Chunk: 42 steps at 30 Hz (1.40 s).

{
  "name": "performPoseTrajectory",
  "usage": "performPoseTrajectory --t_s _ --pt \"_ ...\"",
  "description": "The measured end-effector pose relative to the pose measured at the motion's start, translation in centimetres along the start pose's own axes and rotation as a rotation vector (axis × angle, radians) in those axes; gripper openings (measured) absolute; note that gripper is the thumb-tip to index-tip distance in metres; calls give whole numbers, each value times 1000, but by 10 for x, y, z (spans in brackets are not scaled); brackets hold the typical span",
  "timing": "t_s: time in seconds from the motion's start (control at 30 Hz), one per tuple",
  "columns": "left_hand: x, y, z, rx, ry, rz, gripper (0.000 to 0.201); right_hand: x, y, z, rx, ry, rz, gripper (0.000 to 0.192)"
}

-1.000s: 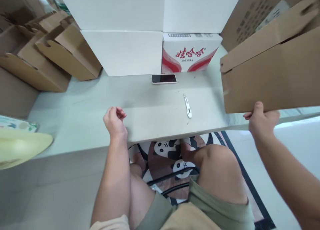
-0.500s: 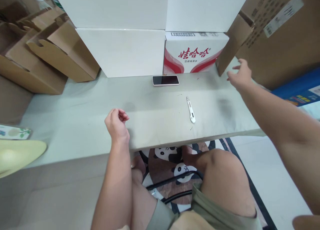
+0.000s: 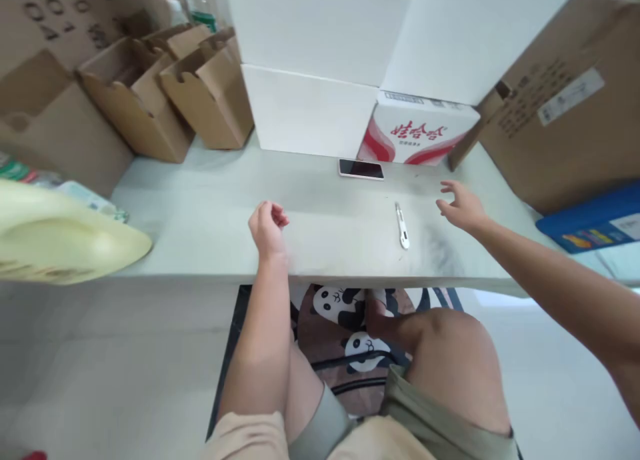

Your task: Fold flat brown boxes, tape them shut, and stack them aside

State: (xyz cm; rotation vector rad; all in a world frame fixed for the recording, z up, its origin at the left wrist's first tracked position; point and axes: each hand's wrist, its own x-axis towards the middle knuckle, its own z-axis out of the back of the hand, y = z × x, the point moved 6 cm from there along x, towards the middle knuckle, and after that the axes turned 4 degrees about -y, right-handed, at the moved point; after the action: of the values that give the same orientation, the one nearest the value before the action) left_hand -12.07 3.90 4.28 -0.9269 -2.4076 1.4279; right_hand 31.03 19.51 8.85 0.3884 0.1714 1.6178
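My left hand [image 3: 269,228] is over the pale table [image 3: 320,247], its fingers curled in loosely and nothing showing in them. To the right, my right hand [image 3: 463,207] hovers above the tabletop, fingers apart and holding nothing. A white utility knife [image 3: 403,230] lies between my hands, nearer the right one, its tip pointing away from me. Behind it a phone [image 3: 361,169] with a dark screen lies flat against the foot of the white boxes.
Stacked white boxes [image 3: 310,110] and a red-and-white printed carton [image 3: 420,137] line the back. Open brown cardboard boxes [image 3: 223,107] stand at left, near a pale yellow object [image 3: 75,233]. A large brown carton [image 3: 565,127] and a blue box [image 3: 595,230] are at right.
My right hand has drawn back from beside the brown cardboard at the back right toward the utility knife. The view has turned left. My left hand stays curled over the table.
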Motion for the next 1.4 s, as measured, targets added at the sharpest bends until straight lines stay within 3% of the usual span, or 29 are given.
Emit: performPoseTrajectory --t_s 0.17,0.23,0.37,0.47,0.63,0.77,0.9,1.03,1.17,1.27,1.4 --pt "3 -10 10 -77 -20 38 25 -1 103 -21 -16 57 284 59" --pt "4 -18 15 -132 -42 91 27 -1 156 -39 -10 88 409 57" --pt "6 -32 28 -359 -77 331 26 7 265 -84 9 128 643 57" --pt "12 -43 44 -484 -160 409 27 18 349 -111 73 141 778 62" --pt "22 -50 62 -565 -251 482 25 42 477 -126 90 154 701 78" --pt "29 -51 66 -603 -263 524 27 66 548 -120 198 134 650 84" --pt "35 -52 70 -625 -284 538 27 89 567 -125 253 128 566 79" --pt "36 -51 69 -637 -279 529 27 92 553 -135 331 166 539 50" --pt "32 -47 64 -635 -257 534 25 83 526 -135 432 200 478 26" --pt "29 -45 61 -591 -258 513 24 66 499 -126 502 253 470 21" --pt "29 -45 61 -467 -288 374 26 36 431 -101 503 266 466 22"
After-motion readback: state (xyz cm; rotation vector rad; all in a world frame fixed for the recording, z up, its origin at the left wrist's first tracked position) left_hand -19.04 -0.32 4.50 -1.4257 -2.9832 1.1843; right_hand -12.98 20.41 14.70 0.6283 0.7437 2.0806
